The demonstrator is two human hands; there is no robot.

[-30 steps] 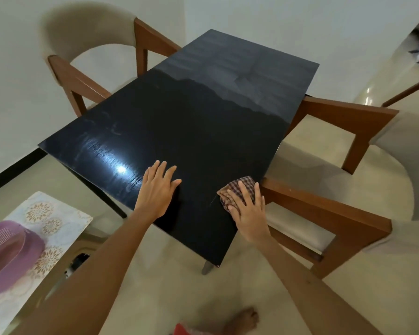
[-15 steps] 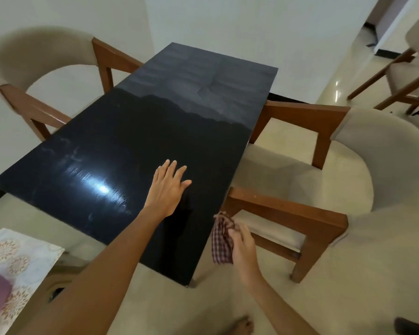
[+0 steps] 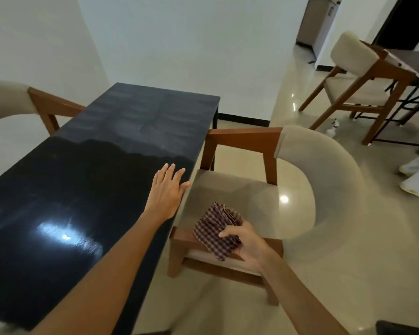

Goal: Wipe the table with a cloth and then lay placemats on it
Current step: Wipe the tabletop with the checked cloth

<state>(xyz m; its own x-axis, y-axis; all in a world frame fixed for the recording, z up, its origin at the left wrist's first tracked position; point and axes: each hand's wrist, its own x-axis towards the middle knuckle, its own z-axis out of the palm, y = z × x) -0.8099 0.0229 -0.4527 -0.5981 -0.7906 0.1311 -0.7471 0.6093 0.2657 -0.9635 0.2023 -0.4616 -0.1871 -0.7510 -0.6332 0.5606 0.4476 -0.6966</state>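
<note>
A: Here's the view from the head camera, and the black worktop [image 3: 87, 180] fills the left half of the frame, glossy, with a bright glare patch at lower left.

B: The left hand [image 3: 166, 192] lies flat on it at centre frame, right by the worktop's right edge. Fingers straight and together, the grip spread and holding nothing.

A: And the right hand [image 3: 246, 241]?

B: Lower centre right, off the worktop entirely. Its grip is clamped on the checked cloth [image 3: 217, 229], thumb on top, fingers curled underneath.

A: So the cloth is over the chair [image 3: 298, 180], not the worktop.

B: Correct. It hangs bunched above the chair's near wooden armrest, at the front of the beige seat. Whether the cloth touches the armrest, I cannot tell.

A: That chair sits just beside the worktop's right edge, with its curved padded back toward the right of the frame.

B: The far end of the worktop, upper centre, looks greyer and duller than the near part, with a wavy line between the two.

A: At the left edge there's a second chair [image 3: 34, 105], wooden arm and padded back, tucked against the worktop's other side.

B: Upper right shows a third chair [image 3: 356, 76] at another table [image 3: 414, 64], well apart from the action, on the pale shiny floor [image 3: 373, 274].

A: Both forearms reach in from the bottom of the frame.
</note>
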